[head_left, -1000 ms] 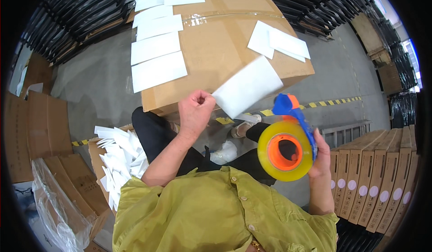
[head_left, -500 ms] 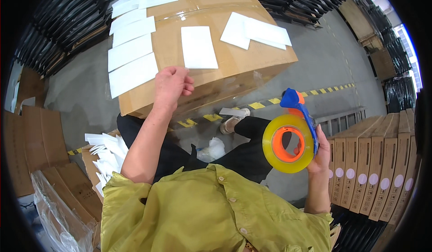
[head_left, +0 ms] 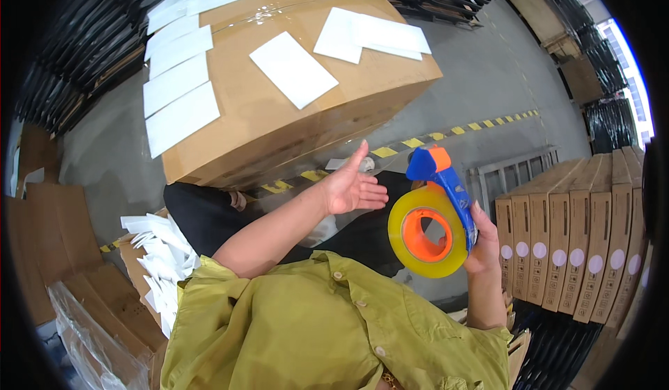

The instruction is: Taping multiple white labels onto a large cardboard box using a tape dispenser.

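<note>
My right hand grips a blue and orange tape dispenser by its side. It carries a wide roll of yellowish tape on an orange hub. My left hand is held out in front of my body with thumb up and fingers stretched, nothing in it, a little left of the tape roll. Beyond it stands a large cardboard box. A single white foam sheet lies slanted on the box top. More white sheets line its left side, and a few white sheets overlap at its right.
A carton of white foam pieces stands by my left side. Flat cardboard cartons stand in a row on the right, near a metal ladder-like frame. Yellow-black floor tape runs past the box. Stacked black frames rise behind.
My left hand has left the middle sheet's near edge and moved right and toward me, opening. That sheet has turned to a slant. The tape dispenser has shifted slightly left.
</note>
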`<state>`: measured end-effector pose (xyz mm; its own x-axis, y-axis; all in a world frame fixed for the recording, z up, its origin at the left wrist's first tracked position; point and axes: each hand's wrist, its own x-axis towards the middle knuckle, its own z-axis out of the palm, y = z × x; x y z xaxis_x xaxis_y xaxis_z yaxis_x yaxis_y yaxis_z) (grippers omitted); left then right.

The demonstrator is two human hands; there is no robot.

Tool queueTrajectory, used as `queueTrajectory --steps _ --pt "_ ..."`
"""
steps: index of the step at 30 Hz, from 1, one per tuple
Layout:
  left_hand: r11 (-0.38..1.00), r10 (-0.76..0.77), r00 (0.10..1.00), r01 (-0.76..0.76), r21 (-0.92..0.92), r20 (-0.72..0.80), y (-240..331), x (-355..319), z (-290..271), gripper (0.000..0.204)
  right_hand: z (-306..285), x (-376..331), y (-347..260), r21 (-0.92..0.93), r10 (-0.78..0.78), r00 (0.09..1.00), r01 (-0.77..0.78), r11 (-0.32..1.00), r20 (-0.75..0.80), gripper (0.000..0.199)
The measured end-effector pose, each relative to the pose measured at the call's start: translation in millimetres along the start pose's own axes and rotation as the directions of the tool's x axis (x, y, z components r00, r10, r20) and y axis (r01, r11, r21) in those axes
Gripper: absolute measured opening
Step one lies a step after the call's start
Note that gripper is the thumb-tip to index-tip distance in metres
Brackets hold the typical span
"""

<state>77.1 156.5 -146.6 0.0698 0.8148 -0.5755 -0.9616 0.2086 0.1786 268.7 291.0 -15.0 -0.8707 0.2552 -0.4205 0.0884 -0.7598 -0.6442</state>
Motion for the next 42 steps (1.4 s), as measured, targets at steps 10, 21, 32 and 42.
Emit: queueTrajectory --steps 10,21,32,42 --pt "0.798 0.529 0.847 -0.477 0.37 -0.05 36 -41 24 0.019 0 -21 12 -0.296 -0.083 0.992 0.052 0.954 -0.093 0.041" --pt "0.019 0.929 0.343 -0.419 0.908 0.139 135 -132 40 0.018 35 45 31 -0.386 -0.091 0.99 0.128 0.914 0.111 0.033" --pt "-0.089 0.959 0.241 -0.241 0.966 0.148 194 -108 -6 0.018 75 98 -1 -0.64 -0.073 0.989 0.138 0.756 0.128 0.036" --pt "-0.019 0.942 0.324 -0.198 0.98 0.084 200 -85 -24 0.017 96 105 -14 -0.61 -0.009 0.995 0.067 0.79 0.099 0.036"
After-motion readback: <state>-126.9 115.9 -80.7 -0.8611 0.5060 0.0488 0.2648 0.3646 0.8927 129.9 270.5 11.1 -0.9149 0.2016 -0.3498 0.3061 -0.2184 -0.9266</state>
